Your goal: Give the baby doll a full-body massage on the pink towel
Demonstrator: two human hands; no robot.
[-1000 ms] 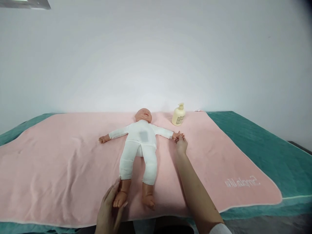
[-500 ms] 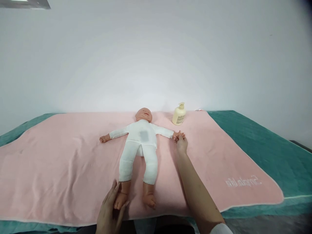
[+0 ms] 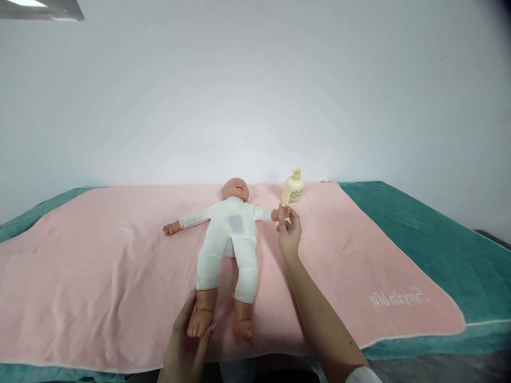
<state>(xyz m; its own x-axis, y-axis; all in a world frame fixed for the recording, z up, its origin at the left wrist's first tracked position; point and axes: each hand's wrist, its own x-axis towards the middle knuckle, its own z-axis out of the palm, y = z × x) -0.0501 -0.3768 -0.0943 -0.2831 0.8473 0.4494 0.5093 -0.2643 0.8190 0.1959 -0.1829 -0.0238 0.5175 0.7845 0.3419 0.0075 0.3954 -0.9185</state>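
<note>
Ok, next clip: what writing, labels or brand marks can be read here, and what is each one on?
Pink towel, near right corner: white embroidered script, seemingly mirrored, roughly "Simpla vita"; not certain.
Pump bottle: dark print on its label, too small to read.
Doll: no writing; its grey chest patch is blank.

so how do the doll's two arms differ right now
On the doll, the arm by the bottle is lifted off the towel, its hand pinched in the right hand's fingers; the other arm lies flat on the towel, untouched. The arm beside the bottle reaches less far from the body; the other arm stretches straight out. Both have white sleeves and bare hands.
</note>
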